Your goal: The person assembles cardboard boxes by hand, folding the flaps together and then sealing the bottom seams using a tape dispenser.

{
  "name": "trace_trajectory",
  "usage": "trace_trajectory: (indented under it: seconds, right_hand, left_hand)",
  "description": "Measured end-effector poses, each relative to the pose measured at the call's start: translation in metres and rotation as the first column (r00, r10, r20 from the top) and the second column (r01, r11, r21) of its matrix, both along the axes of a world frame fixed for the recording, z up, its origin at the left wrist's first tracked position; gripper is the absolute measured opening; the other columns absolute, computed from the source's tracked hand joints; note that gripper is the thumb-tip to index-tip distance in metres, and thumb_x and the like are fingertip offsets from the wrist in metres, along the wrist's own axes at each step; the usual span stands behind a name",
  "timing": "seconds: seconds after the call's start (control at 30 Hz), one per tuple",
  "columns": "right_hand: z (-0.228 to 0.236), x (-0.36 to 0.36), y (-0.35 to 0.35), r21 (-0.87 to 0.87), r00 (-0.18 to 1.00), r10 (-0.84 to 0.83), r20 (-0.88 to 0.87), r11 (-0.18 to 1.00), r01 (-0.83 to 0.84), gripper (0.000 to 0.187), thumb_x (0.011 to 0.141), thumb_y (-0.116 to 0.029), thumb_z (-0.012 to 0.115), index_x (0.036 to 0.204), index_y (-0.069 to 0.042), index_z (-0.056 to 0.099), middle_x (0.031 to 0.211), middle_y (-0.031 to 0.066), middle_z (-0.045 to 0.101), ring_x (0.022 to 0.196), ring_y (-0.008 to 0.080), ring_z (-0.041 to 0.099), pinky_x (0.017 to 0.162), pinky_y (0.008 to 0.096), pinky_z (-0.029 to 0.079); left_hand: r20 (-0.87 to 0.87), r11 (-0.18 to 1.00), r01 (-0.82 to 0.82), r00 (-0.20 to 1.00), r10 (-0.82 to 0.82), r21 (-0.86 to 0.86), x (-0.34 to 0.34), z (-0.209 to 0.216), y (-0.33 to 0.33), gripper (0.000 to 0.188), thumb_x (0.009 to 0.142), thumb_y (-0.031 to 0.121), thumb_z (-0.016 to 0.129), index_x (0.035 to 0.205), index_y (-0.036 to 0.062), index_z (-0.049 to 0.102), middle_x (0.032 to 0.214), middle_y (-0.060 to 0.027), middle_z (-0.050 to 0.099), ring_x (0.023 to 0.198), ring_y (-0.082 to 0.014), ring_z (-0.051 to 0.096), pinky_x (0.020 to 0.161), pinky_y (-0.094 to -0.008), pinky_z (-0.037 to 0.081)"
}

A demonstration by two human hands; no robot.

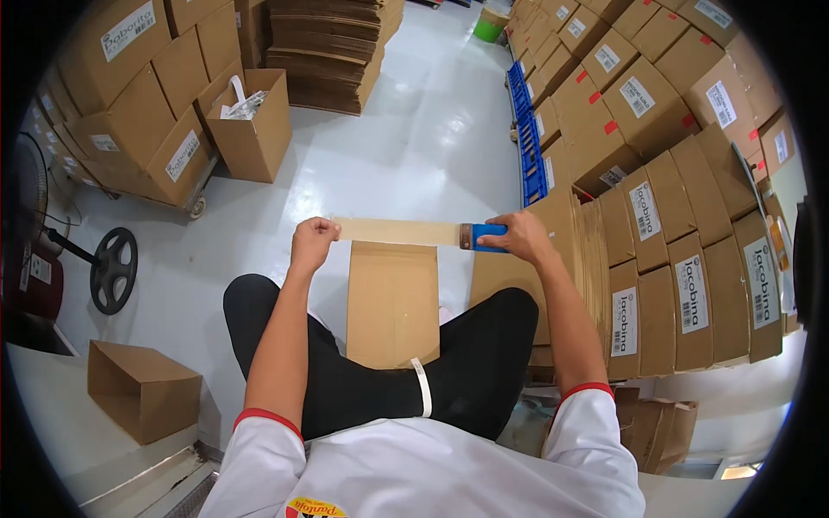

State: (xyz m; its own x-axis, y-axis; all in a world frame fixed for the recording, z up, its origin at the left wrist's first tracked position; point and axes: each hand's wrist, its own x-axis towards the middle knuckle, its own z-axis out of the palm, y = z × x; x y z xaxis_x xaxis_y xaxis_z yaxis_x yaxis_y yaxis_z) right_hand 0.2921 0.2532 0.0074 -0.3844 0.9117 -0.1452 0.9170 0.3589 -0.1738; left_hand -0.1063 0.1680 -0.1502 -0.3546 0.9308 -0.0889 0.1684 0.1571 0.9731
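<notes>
A strip of tan packing tape stretches level between my two hands, above the far edge of a cardboard box. My left hand pinches the loose end of the strip. In my right hand is a blue tape dispenser, from which the strip runs out to the left. The box stands between my knees with a plain cardboard face turned up. Whether the tape touches the box at its far edge, I cannot tell.
Stacked labelled cartons rise on the right, by blue pallets. Flattened cardboard is piled at the back. An open carton holds white scraps. A small open box and a fan base stand at left.
</notes>
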Motion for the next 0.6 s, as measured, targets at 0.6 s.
trace_trajectory:
  seconds: [0.6]
  right_hand:
    - [-0.036,-0.006,0.0,0.025,0.99,0.004,0.138,1.0,-0.007,0.063,0.075,-0.062,0.077,0.116,-0.014,0.077,0.1,0.0167,0.076,0.094,0.0342,0.072,0.088,0.0427,0.057]
  left_hand:
    - [-0.132,0.971,0.05,0.988,-0.083,-0.235,0.003,-0.028,0.008,0.028,0.078,0.016,0.08,0.103,0.004,0.074,0.086,-0.0113,0.075,0.081,-0.0212,0.071,0.075,-0.0354,0.055]
